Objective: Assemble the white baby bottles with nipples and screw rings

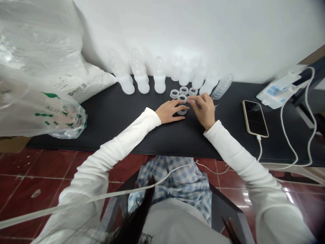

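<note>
Clear plastic bottle collar rings are gathered on the black table around my hands. My left hand point(168, 111) lies low over the tabletop with its fingers spread, the fingertips reaching across the near ring point(181, 112). Just beyond them is another collar ring point(182, 98), its right edge met by the pinched thumb and forefinger of my right hand point(203, 107). Farther back sit three more rings, including the left one point(174, 94), the middle one point(183, 90) and the right one point(193, 92).
Several whitish baby bottles, one at centre point(159, 83), stand along the wall. A stack of clear caps point(222, 87) leans at their right end. A charging phone point(255, 118), a white box point(276, 90) and cables lie right. Large plastic bags point(43, 112) fill the left.
</note>
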Demonstrator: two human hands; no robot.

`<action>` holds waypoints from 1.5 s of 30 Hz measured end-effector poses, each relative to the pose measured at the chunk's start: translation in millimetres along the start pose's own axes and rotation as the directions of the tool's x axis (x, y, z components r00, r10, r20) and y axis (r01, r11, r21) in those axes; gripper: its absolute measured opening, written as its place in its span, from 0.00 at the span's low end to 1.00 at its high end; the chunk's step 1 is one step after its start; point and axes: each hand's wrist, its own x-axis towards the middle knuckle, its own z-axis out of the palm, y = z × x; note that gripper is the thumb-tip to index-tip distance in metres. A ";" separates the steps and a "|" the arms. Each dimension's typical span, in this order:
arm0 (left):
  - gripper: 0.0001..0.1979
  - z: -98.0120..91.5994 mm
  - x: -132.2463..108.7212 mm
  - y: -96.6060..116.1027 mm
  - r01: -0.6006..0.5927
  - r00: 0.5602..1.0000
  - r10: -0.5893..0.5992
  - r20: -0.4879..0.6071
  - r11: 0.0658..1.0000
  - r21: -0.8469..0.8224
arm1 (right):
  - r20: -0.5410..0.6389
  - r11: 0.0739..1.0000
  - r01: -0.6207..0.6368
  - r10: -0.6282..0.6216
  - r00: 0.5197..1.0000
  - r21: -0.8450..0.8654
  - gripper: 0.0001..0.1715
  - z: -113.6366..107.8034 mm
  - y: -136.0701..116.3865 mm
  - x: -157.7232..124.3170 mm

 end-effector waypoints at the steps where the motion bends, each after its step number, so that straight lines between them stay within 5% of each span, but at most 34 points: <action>1: 0.18 -0.5 -0.4 -1.2 0.034 0.999 -0.034 0.002 0.997 -0.066 | -0.062 0.998 0.030 -0.026 0.998 0.055 0.24 3.1 2.3 -0.3; 5: 0.15 -2.9 -0.9 -3.1 0.213 0.949 -0.300 -0.095 0.835 -0.508 | -0.267 0.958 0.184 -0.123 0.956 0.219 0.15 10.2 8.4 0.0; 8: 0.20 -3.3 2.2 -2.6 0.262 0.809 -0.585 -0.056 0.444 -0.857 | -0.276 0.909 0.276 -0.192 0.942 0.312 0.11 9.5 6.2 -1.1; 11: 0.21 -4.1 5.8 -1.0 0.184 0.733 -0.679 0.053 0.122 -0.975 | -0.225 0.874 0.295 -0.221 0.949 0.387 0.10 9.5 0.3 -4.4; 14: 0.22 -5.1 8.0 2.3 0.151 0.721 -0.685 0.103 0.011 -0.988 | -0.179 0.872 0.243 -0.182 0.967 0.426 0.11 13.4 -5.2 -7.0; 19: 0.24 -3.3 9.4 9.4 0.165 0.739 -0.665 0.109 0.021 -0.986 | -0.163 0.885 0.151 -0.086 0.983 0.441 0.14 20.7 -8.5 -4.1; 30: 0.28 3.3 17.0 13.2 0.158 0.837 -0.548 -0.006 0.252 -0.955 | -0.222 0.856 -0.042 0.181 0.958 0.515 0.23 44.9 1.2 9.6; 37: 0.24 13.4 17.3 5.0 0.065 0.808 -0.565 -0.166 0.365 -0.929 | 0.003 0.797 -0.057 0.068 0.998 0.601 0.25 45.9 -1.9 9.2; 45: 0.24 20.7 16.6 0.7 0.081 0.803 -0.574 -0.161 0.373 -0.924 | 0.093 0.680 -0.144 0.112 0.989 0.719 0.27 46.0 -8.6 7.0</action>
